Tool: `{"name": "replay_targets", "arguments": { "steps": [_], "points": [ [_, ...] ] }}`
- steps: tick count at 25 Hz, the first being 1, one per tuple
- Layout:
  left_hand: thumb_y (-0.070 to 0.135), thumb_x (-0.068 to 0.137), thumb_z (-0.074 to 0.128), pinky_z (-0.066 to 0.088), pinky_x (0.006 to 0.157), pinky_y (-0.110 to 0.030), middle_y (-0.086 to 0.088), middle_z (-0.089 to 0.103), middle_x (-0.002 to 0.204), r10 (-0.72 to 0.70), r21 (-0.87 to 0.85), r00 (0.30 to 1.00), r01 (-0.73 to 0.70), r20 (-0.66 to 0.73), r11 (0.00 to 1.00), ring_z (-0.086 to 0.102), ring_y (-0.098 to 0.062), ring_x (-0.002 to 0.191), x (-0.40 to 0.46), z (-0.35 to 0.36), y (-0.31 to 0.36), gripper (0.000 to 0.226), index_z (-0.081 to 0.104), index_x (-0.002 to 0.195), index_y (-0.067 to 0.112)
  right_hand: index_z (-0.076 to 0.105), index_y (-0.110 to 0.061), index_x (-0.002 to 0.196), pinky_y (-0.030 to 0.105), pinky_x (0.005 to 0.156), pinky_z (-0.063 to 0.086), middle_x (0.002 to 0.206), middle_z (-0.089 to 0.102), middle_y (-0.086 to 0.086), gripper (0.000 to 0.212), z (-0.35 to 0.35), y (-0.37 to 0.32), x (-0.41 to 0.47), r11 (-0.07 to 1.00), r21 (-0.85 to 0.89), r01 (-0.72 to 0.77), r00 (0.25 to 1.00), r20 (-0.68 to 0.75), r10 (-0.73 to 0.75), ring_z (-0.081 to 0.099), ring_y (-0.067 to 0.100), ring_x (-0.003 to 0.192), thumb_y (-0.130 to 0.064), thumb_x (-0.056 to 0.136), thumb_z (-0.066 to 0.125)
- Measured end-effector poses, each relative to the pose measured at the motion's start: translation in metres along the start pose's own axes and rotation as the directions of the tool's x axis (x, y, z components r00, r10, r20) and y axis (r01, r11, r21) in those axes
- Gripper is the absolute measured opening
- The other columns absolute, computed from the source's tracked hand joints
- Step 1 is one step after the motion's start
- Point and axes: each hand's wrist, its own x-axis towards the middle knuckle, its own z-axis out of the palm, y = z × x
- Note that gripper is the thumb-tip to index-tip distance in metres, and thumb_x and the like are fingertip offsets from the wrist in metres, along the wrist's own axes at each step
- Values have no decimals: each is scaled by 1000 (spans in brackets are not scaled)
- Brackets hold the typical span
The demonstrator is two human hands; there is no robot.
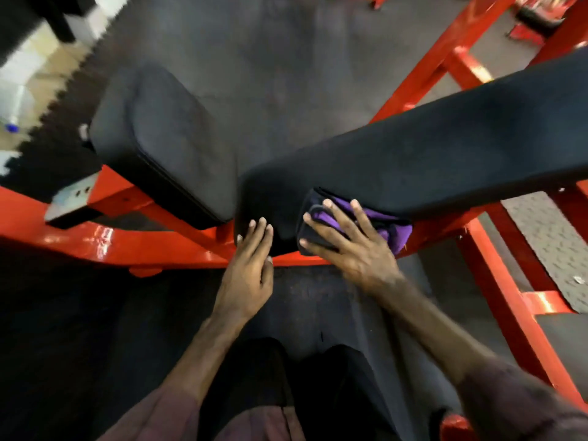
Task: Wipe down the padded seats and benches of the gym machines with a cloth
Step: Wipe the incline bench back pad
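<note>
A long black padded bench [429, 157] slopes from the centre up to the right on a red steel frame [105, 240]. A separate black padded seat [159, 138] sits to its left. My right hand [350, 243] lies with spread, straight fingers on a folded purple and black cloth [394, 230], pressing it against the near side edge of the bench's lower end. My left hand [251, 262] rests with straight fingers against the bench's lower left corner and holds nothing.
Dark rubber flooring [270, 58] surrounds the machine. Red frame rails and a diamond-plate footplate [547, 246] stand on the right. More red equipment [537, 17] shows at the top right. Tiled floor [35, 74] lies at the far left. My legs stand directly below.
</note>
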Motion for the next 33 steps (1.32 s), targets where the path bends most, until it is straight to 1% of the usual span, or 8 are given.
{"name": "replay_targets", "arguments": {
  "steps": [6,11,15,20,26,28,30,33],
  "points": [
    [17,100,48,23,128,-60,1,18,175,0,41,996,-3,85,999,10,-17,163,16,-2,13,67,31,165,13,36,-29,163,67,122,27,174,22,3,57,-3,8,-15,991,-22,134,990,56,-133,20,41,159,-18,109,51],
    [20,104,48,16,130,-55,4,15,176,100,88,984,-114,147,990,7,-13,163,34,2,35,66,28,166,17,42,-30,160,71,121,23,172,29,4,62,-10,7,-31,986,62,-154,988,-11,155,21,43,158,-14,102,55],
    [25,105,47,14,131,-54,4,16,176,135,100,979,-152,154,983,7,-13,163,47,7,43,65,28,166,17,37,-28,163,67,123,23,173,25,3,53,-21,47,-47,999,30,15,1000,20,-16,19,41,159,-16,112,43],
    [28,107,46,9,130,-53,5,13,176,146,116,976,-166,164,979,5,-12,163,53,12,54,65,25,167,18,49,-27,156,71,123,18,169,34,5,57,-22,42,-61,919,157,-361,919,-110,379,21,44,158,-5,105,42],
    [17,102,48,17,130,-58,14,14,175,165,44,967,-176,197,983,9,-9,162,68,10,54,68,27,167,21,39,-28,162,63,126,21,171,30,3,52,3,24,-53,969,58,-240,962,-118,245,22,40,159,-14,112,41],
    [24,105,48,15,130,-55,15,13,175,181,51,961,-195,209,979,8,-9,162,69,10,58,66,26,167,22,42,-26,160,67,125,21,171,31,4,59,-9,38,-62,876,124,-467,855,-189,483,20,41,159,-3,106,44],
    [27,106,47,11,130,-55,16,13,175,165,34,965,-175,204,984,7,-8,162,76,15,67,64,27,167,22,46,-20,158,70,123,20,171,29,7,75,-10,19,-50,657,298,-693,622,-216,753,14,43,160,10,90,55],
    [25,106,46,10,131,-60,19,18,173,123,-79,972,-109,201,991,11,-8,162,87,20,75,62,29,166,23,35,-15,163,72,122,17,176,10,9,72,2,-43,1,298,649,-700,312,-97,945,5,42,161,4,97,54]
  ]
}}
